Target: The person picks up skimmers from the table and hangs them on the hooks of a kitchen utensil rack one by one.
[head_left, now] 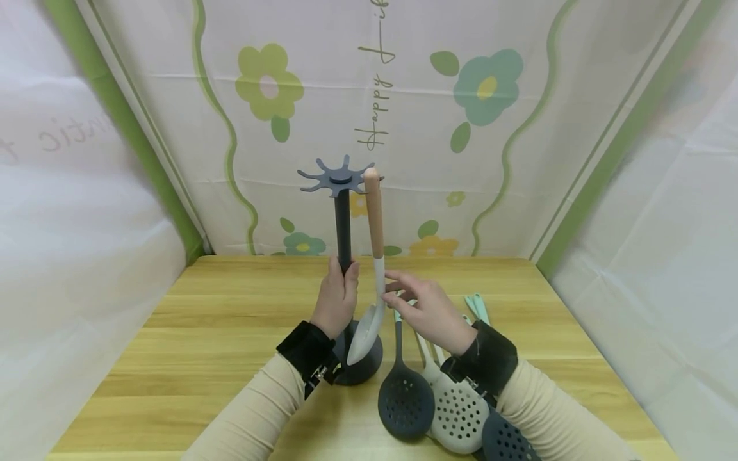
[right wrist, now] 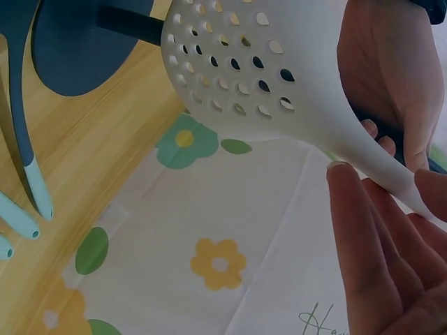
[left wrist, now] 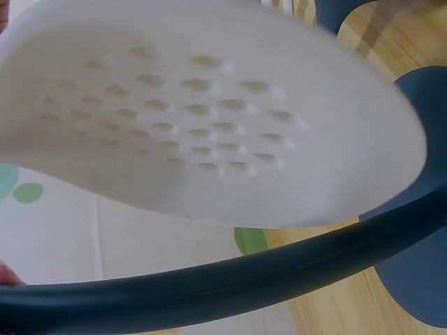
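Note:
My left hand (head_left: pixel 336 298) grips the dark pole of a utensil stand (head_left: pixel 343 224). The stand's top has several hooked arms, and its round base (head_left: pixel 369 368) is low over the table. With my right hand (head_left: pixel 429 310) I pinch the neck of a white slotted spoon (head_left: pixel 362 339), which points head down with its wooden handle (head_left: pixel 375 218) up. The handle's end overlaps one hooked arm in the head view. In the left wrist view the perforated spoon head (left wrist: pixel 209 118) lies close beside the curved-looking pole (left wrist: pixel 209 293). The right wrist view shows fingertips (right wrist: pixel 339 167) at the spoon's neck.
On the wooden table (head_left: pixel 230 358), to the right, lie a dark skimmer (head_left: pixel 406 403), a pale skimmer (head_left: pixel 459 413) and another dark perforated utensil (head_left: pixel 507 442), partly under my right forearm. Mint handle ends (head_left: pixel 477 307) show behind my wrist. A flowered curtain (head_left: pixel 375 115) stands behind the table.

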A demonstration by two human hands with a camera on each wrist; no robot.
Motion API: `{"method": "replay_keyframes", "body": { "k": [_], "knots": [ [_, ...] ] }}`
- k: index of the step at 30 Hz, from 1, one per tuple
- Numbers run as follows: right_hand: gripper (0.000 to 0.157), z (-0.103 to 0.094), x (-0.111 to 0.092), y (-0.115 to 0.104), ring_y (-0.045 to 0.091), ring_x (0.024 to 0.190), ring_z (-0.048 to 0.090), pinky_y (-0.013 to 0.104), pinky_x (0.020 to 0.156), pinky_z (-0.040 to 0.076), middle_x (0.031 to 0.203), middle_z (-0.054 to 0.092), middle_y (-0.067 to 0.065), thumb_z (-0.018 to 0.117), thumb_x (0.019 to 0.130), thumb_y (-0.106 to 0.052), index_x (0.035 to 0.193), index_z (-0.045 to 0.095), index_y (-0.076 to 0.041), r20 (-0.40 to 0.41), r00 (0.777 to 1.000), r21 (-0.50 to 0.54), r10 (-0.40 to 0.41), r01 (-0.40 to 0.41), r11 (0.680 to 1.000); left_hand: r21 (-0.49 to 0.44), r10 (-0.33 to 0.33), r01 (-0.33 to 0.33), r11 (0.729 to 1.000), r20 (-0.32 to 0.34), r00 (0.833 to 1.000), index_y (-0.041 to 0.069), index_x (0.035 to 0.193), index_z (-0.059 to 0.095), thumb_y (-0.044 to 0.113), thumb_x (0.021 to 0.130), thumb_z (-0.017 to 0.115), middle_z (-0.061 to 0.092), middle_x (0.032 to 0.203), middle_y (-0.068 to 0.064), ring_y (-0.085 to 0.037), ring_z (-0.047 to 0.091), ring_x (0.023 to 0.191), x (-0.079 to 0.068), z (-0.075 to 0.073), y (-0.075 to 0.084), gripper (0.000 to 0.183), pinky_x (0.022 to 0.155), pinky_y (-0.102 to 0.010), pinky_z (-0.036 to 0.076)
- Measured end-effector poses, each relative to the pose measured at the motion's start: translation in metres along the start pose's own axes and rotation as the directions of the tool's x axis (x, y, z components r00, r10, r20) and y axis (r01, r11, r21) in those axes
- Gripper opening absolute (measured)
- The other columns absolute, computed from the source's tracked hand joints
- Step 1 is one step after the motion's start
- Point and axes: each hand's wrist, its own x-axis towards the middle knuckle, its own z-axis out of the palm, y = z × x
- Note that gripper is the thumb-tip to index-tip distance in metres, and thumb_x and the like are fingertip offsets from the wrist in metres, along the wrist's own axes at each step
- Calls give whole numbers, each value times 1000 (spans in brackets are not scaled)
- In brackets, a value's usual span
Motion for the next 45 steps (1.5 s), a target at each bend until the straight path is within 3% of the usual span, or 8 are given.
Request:
{"method": "replay_keyframes", "body": {
  "k": [8,27,39,45],
  "knots": [
    [35,0,-3,3,16,85,71,23,66,57,111,73,11,62,99,-15,134,60,-10,-11,1000,10,-26,26,1000,-13,-26,26,1000,2,1000,-1,112,38,19,110,35,39,73,-4,-13,34,54,-3,-1,-1,20,52,-25,30],
    [29,-1,-5,7,15,82,71,25,68,57,99,75,7,63,99,-18,125,66,-7,-89,995,-68,-50,44,997,-24,10,-11,1000,-10,1000,0,111,38,18,110,33,39,70,-5,-12,36,53,-1,-1,1,19,52,-25,31],
    [26,1,-9,23,12,79,69,26,67,56,96,74,3,65,97,-23,119,68,-11,-92,996,-185,-5,-12,983,-36,-3,3,999,6,1000,0,111,38,19,110,33,38,70,-4,-12,35,53,-1,-1,0,19,52,-25,31],
    [25,0,-13,33,12,78,68,27,65,55,94,74,2,65,95,-22,118,69,-11,-103,994,-283,38,-66,957,-42,-5,5,999,7,1000,1,112,38,19,110,33,38,71,-5,-13,36,55,-2,0,-2,19,52,-26,32]
  ]
}}
